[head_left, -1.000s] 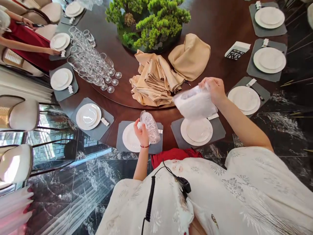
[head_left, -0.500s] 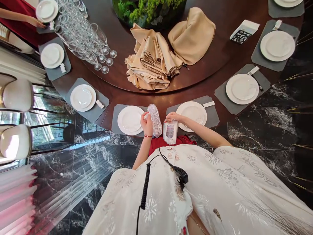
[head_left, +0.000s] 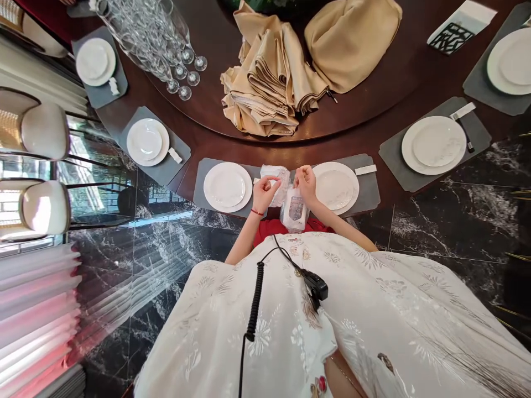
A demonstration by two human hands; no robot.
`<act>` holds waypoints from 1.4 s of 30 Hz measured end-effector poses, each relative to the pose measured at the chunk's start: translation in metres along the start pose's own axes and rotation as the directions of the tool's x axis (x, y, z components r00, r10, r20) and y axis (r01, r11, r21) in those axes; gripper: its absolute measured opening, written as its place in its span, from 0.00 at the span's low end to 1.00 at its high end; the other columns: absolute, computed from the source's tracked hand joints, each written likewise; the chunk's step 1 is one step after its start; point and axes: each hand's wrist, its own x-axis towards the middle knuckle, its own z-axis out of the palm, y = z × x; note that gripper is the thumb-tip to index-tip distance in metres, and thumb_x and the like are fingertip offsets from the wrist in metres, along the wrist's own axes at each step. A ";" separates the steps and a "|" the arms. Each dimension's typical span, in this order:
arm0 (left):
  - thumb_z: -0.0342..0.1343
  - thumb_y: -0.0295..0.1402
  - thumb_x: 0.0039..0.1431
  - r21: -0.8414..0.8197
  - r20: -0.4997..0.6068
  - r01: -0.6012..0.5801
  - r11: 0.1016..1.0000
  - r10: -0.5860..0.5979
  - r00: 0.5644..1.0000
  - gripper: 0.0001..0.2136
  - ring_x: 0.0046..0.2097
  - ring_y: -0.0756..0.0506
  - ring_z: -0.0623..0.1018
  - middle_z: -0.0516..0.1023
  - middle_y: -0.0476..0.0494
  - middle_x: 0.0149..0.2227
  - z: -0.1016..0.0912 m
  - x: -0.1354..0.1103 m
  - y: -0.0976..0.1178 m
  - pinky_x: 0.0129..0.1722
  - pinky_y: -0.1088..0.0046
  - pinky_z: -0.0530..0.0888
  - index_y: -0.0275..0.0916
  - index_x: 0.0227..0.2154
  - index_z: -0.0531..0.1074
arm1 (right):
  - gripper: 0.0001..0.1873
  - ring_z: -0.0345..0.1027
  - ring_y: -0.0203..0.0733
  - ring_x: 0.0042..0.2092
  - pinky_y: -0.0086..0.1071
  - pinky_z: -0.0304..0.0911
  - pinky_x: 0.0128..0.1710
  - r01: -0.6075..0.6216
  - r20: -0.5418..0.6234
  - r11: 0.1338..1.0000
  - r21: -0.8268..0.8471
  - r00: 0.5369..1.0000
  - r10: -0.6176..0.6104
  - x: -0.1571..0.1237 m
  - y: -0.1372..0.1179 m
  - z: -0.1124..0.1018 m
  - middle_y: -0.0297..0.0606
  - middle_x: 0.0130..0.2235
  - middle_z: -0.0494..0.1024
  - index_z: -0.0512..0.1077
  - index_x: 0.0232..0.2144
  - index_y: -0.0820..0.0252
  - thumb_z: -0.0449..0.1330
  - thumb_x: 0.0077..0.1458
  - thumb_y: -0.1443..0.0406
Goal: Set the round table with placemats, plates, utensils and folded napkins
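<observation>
My left hand (head_left: 266, 194), with a red string at its wrist, has its thumb and fingertips together beside a clear plastic bag (head_left: 281, 176) of thin white pieces. Whatever is in that pinch is too small to make out. The fingers of my right hand (head_left: 306, 182) are curled closed just above a white packet (head_left: 295, 211) with a printed panel. Their contents, if any, are hidden. This packet stands at the table's front edge, against my dress. White plates (head_left: 227, 187) lie on grey placemats to the left, and another plate stack (head_left: 337, 188) lies on the right.
Tan folded napkins (head_left: 269, 83) and a bunched tan cloth (head_left: 352, 44) lie on the raised round turntable. Several stemmed glasses (head_left: 153, 38) are crowded at the back left. A white box with black lattice (head_left: 460, 27) stands at right. Chairs (head_left: 43, 207) stand left.
My right hand has lifted off the packet's top edge and curled closed above it. My left hand has turned towards the right, closer to my right hand. The view has shifted.
</observation>
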 end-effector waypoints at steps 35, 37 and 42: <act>0.48 0.32 0.67 0.404 0.608 -0.347 0.847 0.034 0.793 0.10 0.34 0.46 0.68 0.65 0.44 0.32 0.012 -0.080 -0.023 0.37 0.71 0.67 0.38 0.30 0.70 | 0.26 0.63 0.48 0.38 0.43 0.62 0.44 0.368 0.385 0.751 -0.548 0.908 -0.165 -0.114 0.024 -0.044 0.42 0.29 0.72 0.69 0.25 0.56 0.44 0.71 0.52; 0.48 0.35 0.67 0.314 0.681 -0.336 0.888 0.035 0.731 0.13 0.33 0.46 0.67 0.64 0.45 0.30 0.009 -0.074 -0.020 0.37 0.70 0.66 0.38 0.26 0.68 | 0.31 0.60 0.45 0.34 0.40 0.59 0.40 0.374 0.464 0.790 -0.486 0.877 -0.129 -0.110 0.023 -0.044 0.38 0.24 0.65 0.62 0.20 0.55 0.42 0.70 0.47; 0.48 0.53 0.67 0.087 0.746 -0.176 0.981 0.053 0.663 0.28 0.32 0.46 0.61 0.56 0.47 0.23 0.012 -0.060 -0.020 0.35 0.68 0.61 0.39 0.17 0.57 | 0.39 0.49 0.39 0.28 0.37 0.51 0.34 0.272 0.555 0.928 -0.256 0.827 -0.089 -0.102 0.018 -0.046 0.31 0.18 0.52 0.52 0.14 0.55 0.43 0.62 0.34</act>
